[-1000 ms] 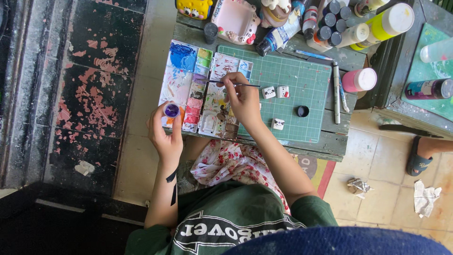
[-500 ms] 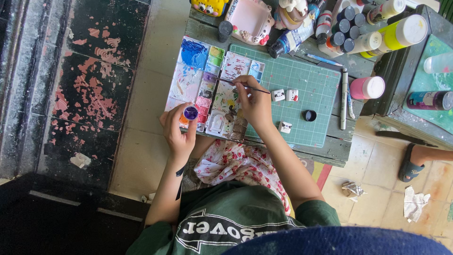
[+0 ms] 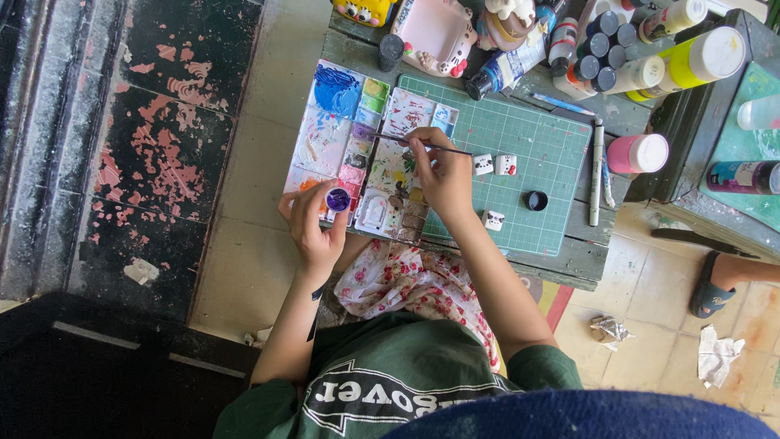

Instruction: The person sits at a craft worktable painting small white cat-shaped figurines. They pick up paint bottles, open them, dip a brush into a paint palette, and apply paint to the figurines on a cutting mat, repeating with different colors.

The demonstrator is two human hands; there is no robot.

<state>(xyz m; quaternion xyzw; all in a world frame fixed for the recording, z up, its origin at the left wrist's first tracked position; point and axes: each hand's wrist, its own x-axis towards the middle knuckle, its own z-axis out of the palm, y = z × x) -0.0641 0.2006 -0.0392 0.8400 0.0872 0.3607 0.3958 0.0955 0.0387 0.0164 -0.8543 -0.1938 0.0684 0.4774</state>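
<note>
Two hands at a paint palette on a low wooden table

The left hand [image 3: 313,228] grips a small open pot of purple paint [image 3: 338,199] at the palette's near edge, fingers curled around it; the right hand [image 3: 443,175] pinches a thin brush [image 3: 422,145] whose tip reaches over the stained white palette [image 3: 325,138]. Beside it lies a green cutting mat [image 3: 528,154] with three small white figures [image 3: 494,165] and a black cap [image 3: 535,200]; paint bottles [image 3: 642,73] stand at the table's far side
</note>
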